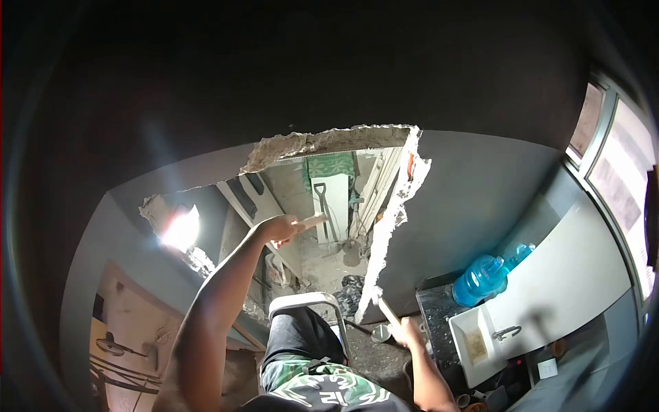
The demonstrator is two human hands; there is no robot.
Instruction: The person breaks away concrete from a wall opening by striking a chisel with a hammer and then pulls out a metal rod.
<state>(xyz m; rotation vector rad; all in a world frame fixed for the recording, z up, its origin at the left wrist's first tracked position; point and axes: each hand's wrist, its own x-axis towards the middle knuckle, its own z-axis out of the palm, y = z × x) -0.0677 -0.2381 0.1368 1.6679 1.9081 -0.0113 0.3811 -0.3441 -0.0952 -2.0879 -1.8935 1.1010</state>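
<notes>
My left hand (280, 231) is closed around a short pale stick-like piece (312, 221), held out in front of the broken opening in the wall. Lower right, my right hand (408, 332) grips the light handle of a tool (388, 310). The tool's head is near the bottom of the opening's right edge (392, 223), and its shape is too small to make out. Rough, whitish broken plaster lines the opening.
A shovel (322, 199) leans beyond the opening. A white-framed ladder top (302, 300) stands against my legs. At right are blue water jugs (478, 280) and a sink (472, 343) on a dark counter. A bright lamp (181, 230) shines at left.
</notes>
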